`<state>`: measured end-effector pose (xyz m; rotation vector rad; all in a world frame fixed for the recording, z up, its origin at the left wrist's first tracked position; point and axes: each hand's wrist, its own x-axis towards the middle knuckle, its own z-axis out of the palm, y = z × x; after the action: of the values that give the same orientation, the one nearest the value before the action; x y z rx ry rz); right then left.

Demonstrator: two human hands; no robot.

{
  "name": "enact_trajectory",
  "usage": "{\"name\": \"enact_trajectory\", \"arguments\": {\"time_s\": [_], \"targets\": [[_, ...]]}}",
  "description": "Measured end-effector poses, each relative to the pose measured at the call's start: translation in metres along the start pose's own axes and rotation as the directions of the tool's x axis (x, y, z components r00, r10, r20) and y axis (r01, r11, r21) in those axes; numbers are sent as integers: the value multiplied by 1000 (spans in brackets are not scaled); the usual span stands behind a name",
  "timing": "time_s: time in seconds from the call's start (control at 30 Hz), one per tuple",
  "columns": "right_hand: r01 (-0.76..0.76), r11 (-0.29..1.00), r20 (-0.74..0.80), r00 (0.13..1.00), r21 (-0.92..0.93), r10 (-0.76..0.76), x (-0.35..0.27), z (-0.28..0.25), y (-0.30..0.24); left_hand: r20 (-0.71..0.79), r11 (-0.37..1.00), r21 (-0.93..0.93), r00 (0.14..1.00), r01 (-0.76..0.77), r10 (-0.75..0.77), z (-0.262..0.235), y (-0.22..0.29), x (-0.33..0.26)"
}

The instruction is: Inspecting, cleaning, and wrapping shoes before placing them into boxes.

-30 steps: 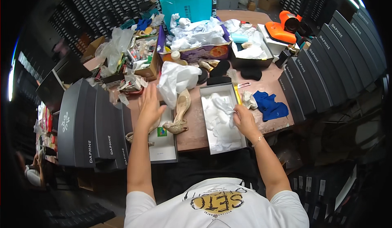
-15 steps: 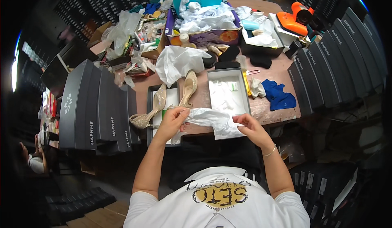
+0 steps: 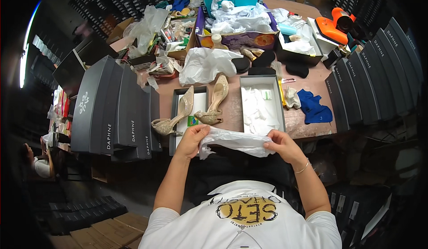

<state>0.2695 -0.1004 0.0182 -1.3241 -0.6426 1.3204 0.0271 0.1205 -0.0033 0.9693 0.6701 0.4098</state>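
Note:
A crumpled strip of white tissue paper (image 3: 236, 142) is stretched between my hands over the table's near edge. My left hand (image 3: 192, 142) pinches one end, and my right hand (image 3: 287, 148) grips the other between thumb and fingers. Just beyond my left hand lie two glittery gold pointed heels: one heel (image 3: 186, 106) rests across a dark shoe-box part (image 3: 203, 92) with a white inside, the other heel (image 3: 218, 92) beside it. An open shoe box (image 3: 280, 110) with white tissue inside stands beyond my right hand.
Upright dark shoe boxes line the left (image 3: 96, 110) and right (image 3: 356, 84). A blue cloth (image 3: 314, 107) lies right of the open box. Behind are a loose white sheet (image 3: 207, 66), a purple carton (image 3: 243, 40) of crumpled paper and an orange tool (image 3: 332, 29).
My right hand, earlier apart from the tissue with fingers loosely curled, now grips its right end. The tissue is stretched wider and straighter. The whole view has shifted slightly.

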Motion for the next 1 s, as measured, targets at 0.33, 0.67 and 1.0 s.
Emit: {"name": "enact_trajectory", "arguments": {"time_s": [0.33,0.67,1.0], "targets": [[107,713,-217,912,-693,-349,-4,-46,-25,310,982,45,932,183,-187,-10,1,-21],[261,791,497,865,-554,63,-14,1,-14,354,837,473,811,274,-465,39,-80,-80],[267,291,194,946,-919,-259,81,-16,52,-159,863,-444,969,-242,190,34,3,-19]]}}
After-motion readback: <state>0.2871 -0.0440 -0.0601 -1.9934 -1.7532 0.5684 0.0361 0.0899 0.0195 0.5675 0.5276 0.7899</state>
